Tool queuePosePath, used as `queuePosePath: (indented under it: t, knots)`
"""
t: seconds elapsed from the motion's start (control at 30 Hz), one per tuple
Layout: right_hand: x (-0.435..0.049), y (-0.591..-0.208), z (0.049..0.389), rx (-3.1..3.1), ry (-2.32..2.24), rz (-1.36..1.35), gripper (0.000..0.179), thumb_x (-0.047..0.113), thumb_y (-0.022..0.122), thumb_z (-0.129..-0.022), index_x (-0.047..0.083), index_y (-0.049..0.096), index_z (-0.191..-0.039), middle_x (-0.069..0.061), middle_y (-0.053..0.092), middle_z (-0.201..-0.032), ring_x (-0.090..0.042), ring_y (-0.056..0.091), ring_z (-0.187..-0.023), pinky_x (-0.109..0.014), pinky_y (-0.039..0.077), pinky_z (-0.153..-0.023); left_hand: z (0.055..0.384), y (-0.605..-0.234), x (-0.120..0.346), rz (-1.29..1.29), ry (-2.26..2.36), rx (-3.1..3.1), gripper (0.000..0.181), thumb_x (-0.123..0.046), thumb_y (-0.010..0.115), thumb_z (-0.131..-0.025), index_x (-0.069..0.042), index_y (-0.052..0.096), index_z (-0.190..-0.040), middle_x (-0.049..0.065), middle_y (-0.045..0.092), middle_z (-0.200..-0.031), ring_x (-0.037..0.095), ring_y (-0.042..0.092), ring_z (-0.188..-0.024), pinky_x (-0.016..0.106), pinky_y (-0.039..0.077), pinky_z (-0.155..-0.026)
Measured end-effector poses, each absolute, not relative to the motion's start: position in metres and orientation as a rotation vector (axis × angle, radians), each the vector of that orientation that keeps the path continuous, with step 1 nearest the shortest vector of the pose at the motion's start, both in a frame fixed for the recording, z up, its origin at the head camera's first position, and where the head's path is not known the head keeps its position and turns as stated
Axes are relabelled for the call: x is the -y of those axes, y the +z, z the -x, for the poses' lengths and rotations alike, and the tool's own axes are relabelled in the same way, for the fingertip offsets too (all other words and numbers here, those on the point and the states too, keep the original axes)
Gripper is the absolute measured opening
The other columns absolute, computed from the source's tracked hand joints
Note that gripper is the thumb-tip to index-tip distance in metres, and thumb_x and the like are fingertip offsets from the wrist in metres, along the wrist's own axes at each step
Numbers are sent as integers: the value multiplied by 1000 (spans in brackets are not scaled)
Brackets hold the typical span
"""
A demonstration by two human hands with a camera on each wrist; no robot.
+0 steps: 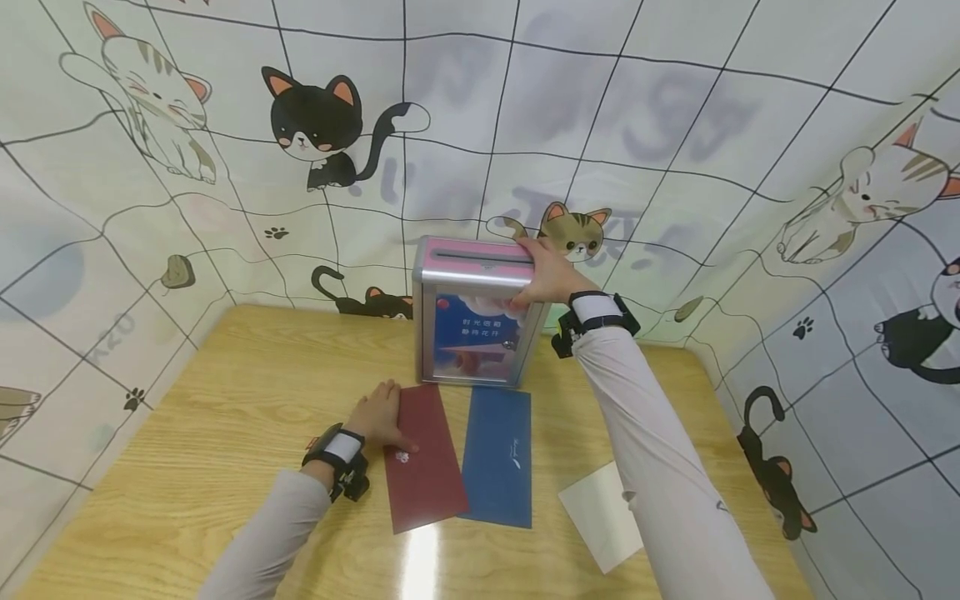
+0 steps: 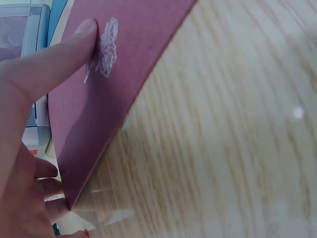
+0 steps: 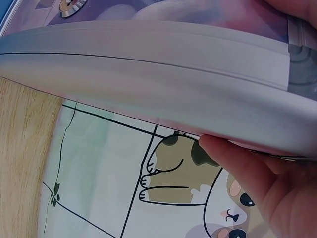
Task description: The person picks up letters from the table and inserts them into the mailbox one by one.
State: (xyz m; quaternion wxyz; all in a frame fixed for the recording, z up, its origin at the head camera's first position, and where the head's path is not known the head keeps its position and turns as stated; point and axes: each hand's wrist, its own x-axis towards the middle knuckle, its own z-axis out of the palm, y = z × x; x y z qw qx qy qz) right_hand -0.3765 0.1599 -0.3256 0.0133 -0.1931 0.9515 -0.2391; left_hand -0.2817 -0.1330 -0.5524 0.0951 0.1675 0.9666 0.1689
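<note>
Maroon envelope (image 1: 429,479) touches left hand (image 1: 378,414), thumb and fingers apart; right hand (image 1: 553,275) grips pink-topped box (image 1: 474,337)

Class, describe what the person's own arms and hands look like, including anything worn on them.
The left hand and right hand are gloveless. The left sleeve and right sleeve are long and pale grey; the right one has a small dark mark. Each wrist wears black strapping with a white patch and a small black device. The right wrist's gear has a yellow-green detail.
</note>
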Motion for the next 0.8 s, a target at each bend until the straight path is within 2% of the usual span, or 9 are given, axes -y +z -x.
queuePosePath:
  t: [0.27,0.47,0.6,0.67,0.8]
  knots:
    - [-160,-326,377,-2968,-745,601,108,27,79,-47,13,25,-139,-18,33,-129,-30,40,-102,-51,43,-88,280,-548,132,-474,497,-2856,123,-61,73,-47,10,22,-134,31,25,-141,40,21,-128,61,28,-101]
    - [-160,-326,376,-2962,-763,594,109,26,79,-46,12,25,-139,-18,32,-131,-31,40,-103,-52,43,-88,278,-546,130,-471,529,-2874,119,-58,76,-46,11,28,-131,29,35,-134,39,35,-119,57,35,-99]
    - [-159,-327,376,-2963,-764,590,109,26,80,-46,13,25,-139,-18,33,-130,-30,40,-102,-51,43,-88,278,-545,129,-443,524,-2894,119,-58,77,-43,12,32,-129,24,42,-120,33,49,-97,48,49,-85]
    - [-160,-327,376,-2968,-759,589,109,27,80,-46,13,25,-139,-18,34,-129,-30,40,-102,-51,44,-88,278,-545,129,-433,501,-2912,121,-59,77,-41,11,33,-129,22,44,-112,28,50,-87,44,53,-75]
    - [-160,-326,376,-2966,-753,589,108,26,79,-47,12,24,-139,-18,34,-128,-30,41,-101,-51,44,-88,279,-547,130,-424,457,-2945,123,-63,76,-38,10,35,-129,19,43,-106,25,44,-82,41,53,-64]
